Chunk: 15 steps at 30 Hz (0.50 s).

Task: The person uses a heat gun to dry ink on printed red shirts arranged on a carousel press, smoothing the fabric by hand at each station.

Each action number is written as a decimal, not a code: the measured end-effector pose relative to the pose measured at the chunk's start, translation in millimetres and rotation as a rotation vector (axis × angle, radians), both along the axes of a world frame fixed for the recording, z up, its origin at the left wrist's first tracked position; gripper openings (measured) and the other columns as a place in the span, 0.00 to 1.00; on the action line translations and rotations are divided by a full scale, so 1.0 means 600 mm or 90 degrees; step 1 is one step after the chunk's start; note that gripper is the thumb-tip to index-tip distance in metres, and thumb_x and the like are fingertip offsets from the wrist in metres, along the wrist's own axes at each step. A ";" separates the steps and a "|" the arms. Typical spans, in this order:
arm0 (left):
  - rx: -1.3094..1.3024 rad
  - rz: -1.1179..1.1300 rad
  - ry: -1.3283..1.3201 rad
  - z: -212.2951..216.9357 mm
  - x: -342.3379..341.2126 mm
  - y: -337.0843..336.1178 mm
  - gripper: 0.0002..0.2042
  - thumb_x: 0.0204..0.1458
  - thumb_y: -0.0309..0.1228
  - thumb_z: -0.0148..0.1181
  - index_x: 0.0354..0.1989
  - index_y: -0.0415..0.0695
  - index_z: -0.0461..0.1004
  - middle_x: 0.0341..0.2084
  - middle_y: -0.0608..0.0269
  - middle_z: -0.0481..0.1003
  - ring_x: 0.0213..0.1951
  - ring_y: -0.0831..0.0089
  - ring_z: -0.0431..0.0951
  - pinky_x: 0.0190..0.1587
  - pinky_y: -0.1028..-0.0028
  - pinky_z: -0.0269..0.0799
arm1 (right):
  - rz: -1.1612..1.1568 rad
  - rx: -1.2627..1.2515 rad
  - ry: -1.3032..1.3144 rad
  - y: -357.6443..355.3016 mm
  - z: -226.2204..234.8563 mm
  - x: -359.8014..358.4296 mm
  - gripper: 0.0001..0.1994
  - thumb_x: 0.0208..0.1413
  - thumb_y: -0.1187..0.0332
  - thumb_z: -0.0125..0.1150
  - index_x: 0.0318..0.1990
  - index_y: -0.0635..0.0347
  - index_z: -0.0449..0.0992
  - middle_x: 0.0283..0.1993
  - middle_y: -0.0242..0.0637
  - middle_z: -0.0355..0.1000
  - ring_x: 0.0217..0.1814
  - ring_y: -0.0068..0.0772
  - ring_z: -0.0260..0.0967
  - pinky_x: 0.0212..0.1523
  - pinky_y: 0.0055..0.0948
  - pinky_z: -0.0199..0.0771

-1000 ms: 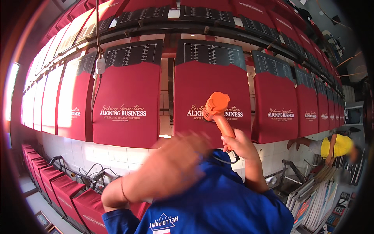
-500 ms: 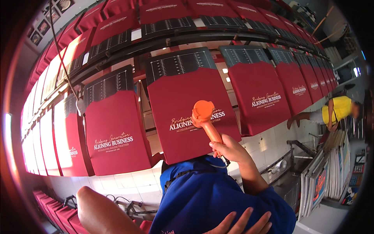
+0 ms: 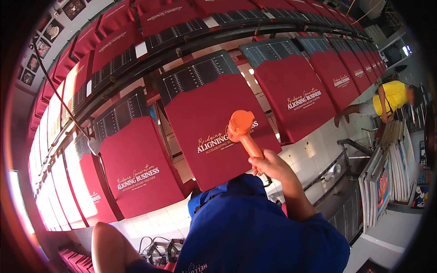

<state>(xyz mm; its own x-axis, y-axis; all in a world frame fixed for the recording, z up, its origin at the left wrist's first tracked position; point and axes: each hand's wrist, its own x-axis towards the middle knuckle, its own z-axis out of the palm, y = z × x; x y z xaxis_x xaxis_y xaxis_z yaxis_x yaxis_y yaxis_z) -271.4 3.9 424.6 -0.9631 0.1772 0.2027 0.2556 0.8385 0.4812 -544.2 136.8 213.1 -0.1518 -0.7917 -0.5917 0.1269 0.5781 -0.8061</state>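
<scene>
My right hand [image 3: 272,164] grips the handle of an orange hair dryer [image 3: 242,125], with a cord coming from its lower end. The round head is above the white and gold print of a maroon shirt [image 3: 214,168]. This shirt is stretched over a black printing board [image 3: 195,75] marked with white rulers; the dryer covers part of the print. My left arm [image 3: 107,245] is bent at the lower left, and its hand is out of the picture.
More maroon shirts on boards stand in rows to the left [image 3: 141,168], right [image 3: 291,100] and behind a dark rail [image 3: 218,34]. A person in a yellow shirt [image 3: 393,98] is at the far right. Framed screens [image 3: 384,182] lean below them. A thin cable [image 3: 61,98] hangs at left.
The view has shifted and tilted a little. My right hand still holds the dryer, which now covers the right part of the print. The left hand's fingers have left the lower edge.
</scene>
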 end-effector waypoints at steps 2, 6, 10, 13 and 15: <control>0.092 0.041 0.018 0.005 0.023 -0.016 0.19 0.61 0.34 0.48 0.56 0.35 0.67 0.56 0.44 0.68 0.60 0.54 0.67 0.62 0.65 0.60 | -0.004 0.000 -0.012 -0.005 0.015 -0.003 0.14 0.60 0.62 0.59 0.38 0.67 0.69 0.27 0.34 0.69 0.25 0.24 0.72 0.26 0.24 0.71; 0.447 0.237 0.093 -0.078 0.050 -0.069 0.19 0.62 0.34 0.49 0.57 0.34 0.67 0.57 0.43 0.68 0.61 0.53 0.66 0.63 0.65 0.59 | -0.015 -0.041 0.030 0.000 0.005 0.006 0.12 0.60 0.63 0.58 0.39 0.65 0.69 0.26 0.33 0.69 0.24 0.23 0.70 0.24 0.24 0.70; 0.599 0.618 0.087 -0.339 -0.007 -0.104 0.19 0.62 0.33 0.49 0.57 0.34 0.66 0.57 0.42 0.67 0.62 0.53 0.65 0.64 0.66 0.59 | -0.054 -0.036 0.011 -0.003 0.014 0.004 0.10 0.60 0.65 0.56 0.40 0.64 0.69 0.24 0.31 0.68 0.23 0.23 0.69 0.25 0.25 0.70; 0.233 0.771 0.068 -0.577 -0.049 -0.116 0.21 0.62 0.33 0.48 0.60 0.33 0.63 0.62 0.41 0.61 0.65 0.51 0.60 0.67 0.60 0.55 | -0.071 -0.033 0.030 -0.006 0.007 0.006 0.09 0.60 0.66 0.56 0.40 0.64 0.69 0.24 0.30 0.68 0.24 0.22 0.69 0.25 0.24 0.69; 0.055 0.796 0.043 -0.646 -0.069 -0.120 0.23 0.63 0.35 0.47 0.62 0.33 0.61 0.65 0.41 0.58 0.68 0.51 0.56 0.68 0.57 0.52 | -0.081 -0.030 0.020 -0.006 0.002 -0.001 0.09 0.60 0.66 0.56 0.40 0.63 0.69 0.25 0.30 0.68 0.24 0.21 0.70 0.26 0.24 0.69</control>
